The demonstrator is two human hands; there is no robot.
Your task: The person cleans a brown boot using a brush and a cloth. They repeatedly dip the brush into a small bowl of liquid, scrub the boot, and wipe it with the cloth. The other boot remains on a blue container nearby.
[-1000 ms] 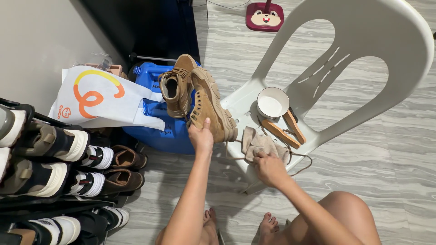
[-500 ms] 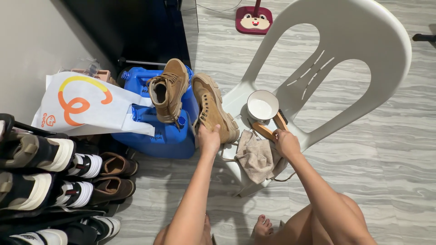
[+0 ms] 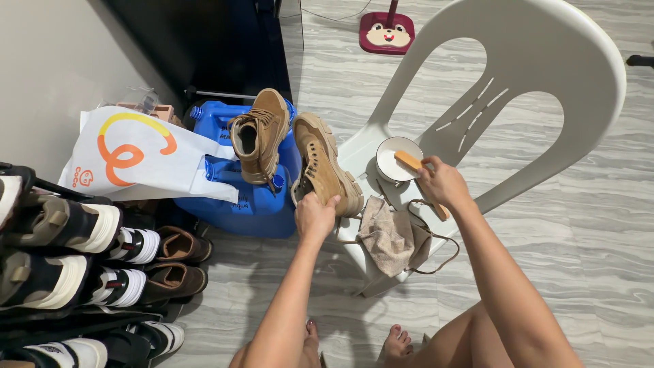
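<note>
Grey floor lies open around chair [image 3: 545, 82]; hands grip boot [image 3: 325, 167], brush [image 3: 409, 161].

Your left hand [image 3: 315, 217] on boot [image 3: 325, 167] at chair [image 3: 518, 82] seat edge; bowl [image 3: 395, 160], cloth [image 3: 388, 235] right; 2nd boot [image 3: 257, 136] on jug [image 3: 235, 197] left.

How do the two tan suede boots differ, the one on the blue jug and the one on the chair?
The tan suede boot on the blue plastic jug stands free, untouched, its opening facing the camera; the tan suede boot on the white plastic chair is held at its heel end by the left hand and shows its side and thick sole. Both are the same lace-up, lug-soled style.
</note>
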